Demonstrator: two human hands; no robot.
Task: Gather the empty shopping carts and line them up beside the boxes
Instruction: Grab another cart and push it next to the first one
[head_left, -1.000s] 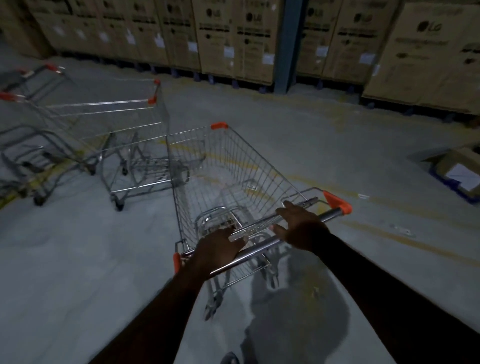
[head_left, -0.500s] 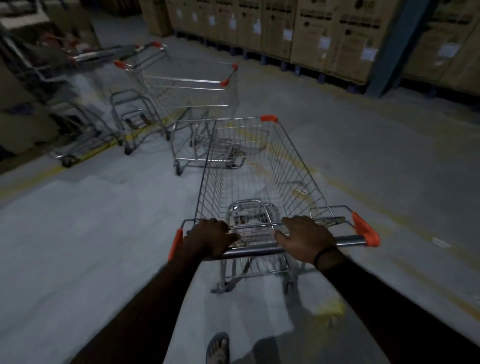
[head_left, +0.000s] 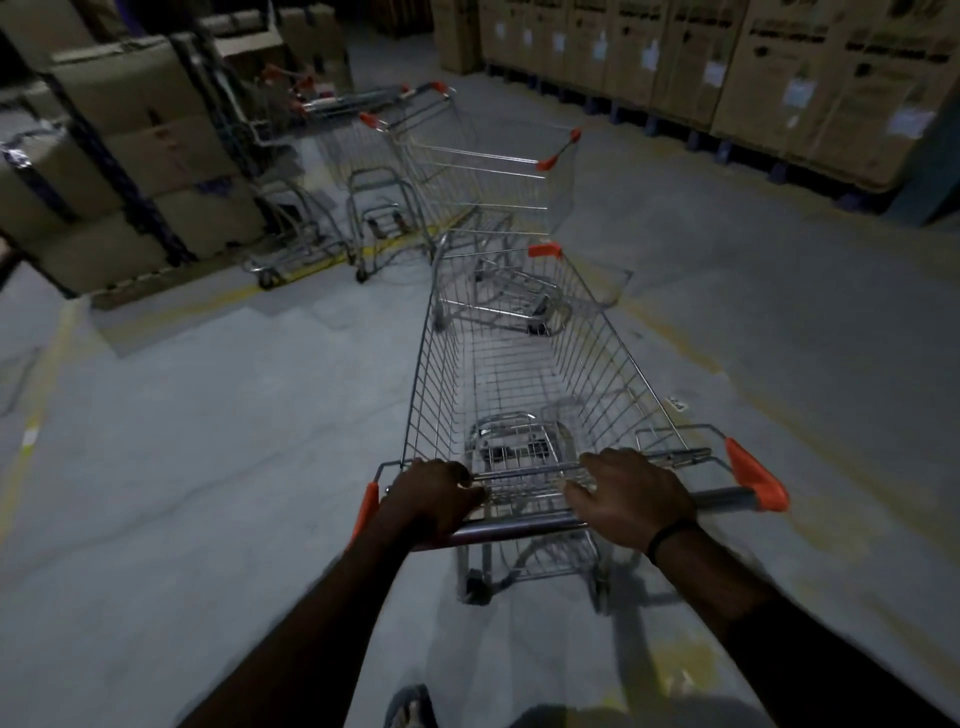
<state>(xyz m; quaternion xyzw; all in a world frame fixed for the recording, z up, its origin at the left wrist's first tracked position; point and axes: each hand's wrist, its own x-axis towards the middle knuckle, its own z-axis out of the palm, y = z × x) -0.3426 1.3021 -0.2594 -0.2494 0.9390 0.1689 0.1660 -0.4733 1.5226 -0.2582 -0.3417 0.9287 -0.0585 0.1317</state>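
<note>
Grey concrete floor (head_left: 182, 493) ran under us in the dim storeroom. Our left hand (head_left: 434, 499) and right hand (head_left: 631, 499) were both closed over the handle bar (head_left: 524, 529) of the empty cart (head_left: 519, 374), arms stretched forward. Just past its nose stood another cart (head_left: 488, 176), with more carts (head_left: 332, 171) lined against stacked boxes (head_left: 135, 156) on the left. Tall cartons (head_left: 779, 67) walled the right; open floor lay between.
</note>
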